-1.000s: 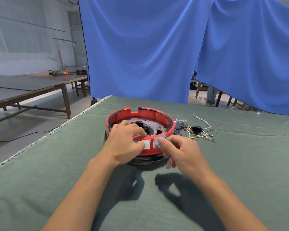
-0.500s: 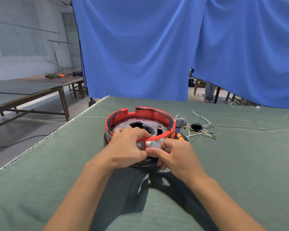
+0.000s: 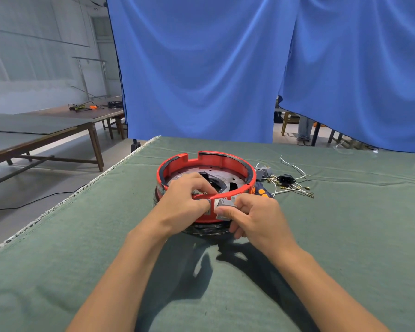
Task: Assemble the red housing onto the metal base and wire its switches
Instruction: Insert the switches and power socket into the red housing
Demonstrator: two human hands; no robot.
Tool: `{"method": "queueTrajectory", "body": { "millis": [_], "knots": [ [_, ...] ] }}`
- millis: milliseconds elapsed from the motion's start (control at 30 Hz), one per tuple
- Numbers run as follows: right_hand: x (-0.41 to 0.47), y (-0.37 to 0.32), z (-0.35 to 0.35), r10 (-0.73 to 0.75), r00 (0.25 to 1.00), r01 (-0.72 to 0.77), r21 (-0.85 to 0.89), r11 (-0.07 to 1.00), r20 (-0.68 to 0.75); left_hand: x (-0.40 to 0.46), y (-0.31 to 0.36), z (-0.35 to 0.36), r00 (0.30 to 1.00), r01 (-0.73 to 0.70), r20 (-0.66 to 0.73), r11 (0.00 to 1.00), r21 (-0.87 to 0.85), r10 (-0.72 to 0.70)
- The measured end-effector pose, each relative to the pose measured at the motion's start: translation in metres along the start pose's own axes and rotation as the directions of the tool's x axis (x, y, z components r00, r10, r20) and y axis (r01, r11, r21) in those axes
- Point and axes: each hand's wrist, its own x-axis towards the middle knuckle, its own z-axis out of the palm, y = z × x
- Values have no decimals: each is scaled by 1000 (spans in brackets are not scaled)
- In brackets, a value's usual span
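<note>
Red housing (image 3: pixel 222 161), unlabelled, gripped by both hands.

The red housing (image 3: pixel 209 164), a notched ring, sits on the round metal base (image 3: pixel 235 180), which lies flat on the green cloth. A small grey switch (image 3: pixel 224 204) sits against the housing's near wall, pinched between fingers. Loose white wires (image 3: pixel 295 188) with a black socket (image 3: pixel 285 179) lie just right of the ring.
</note>
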Motion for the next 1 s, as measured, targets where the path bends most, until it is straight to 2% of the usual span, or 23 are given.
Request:
{"method": "queueTrajectory", "body": {
  "millis": [100, 200, 333, 400, 533, 833, 1000],
  "knots": [
    [0, 1, -1, 27, 997, -31, 48, 998, 75, -1, 0, 1, 1000, 9, -6, 1000, 20, -9],
    [-1, 0, -6, 26, 989, -26, 3, 1000, 149, -1, -1, 2, 999, 3, -34, 998, 58, -1],
    [-2, -3, -14, -53, 983, 102, -282, 954, 177, -1, -2, 3, 999, 9, -35, 997, 78, -6],
    [-2, -5, -15, -64, 985, 119, -356, 927, 162, 0, -3, 2, 1000, 15, -22, 998, 69, -14],
    [-2, -5, -11, -65, 993, 95, -318, 943, 102, 0, -4, 0, 999, 34, -15, 998, 44, -33],
    [-1, 3, -11, -20, 998, 28, -155, 987, 56, 1, -5, 4, 996, -50, -73, 994, 99, 57],
    [1, 6, -9, -53, 994, 35, -179, 983, -95, 2, -7, 6, 988, -67, -130, 992, 105, 81]
  ]
}}
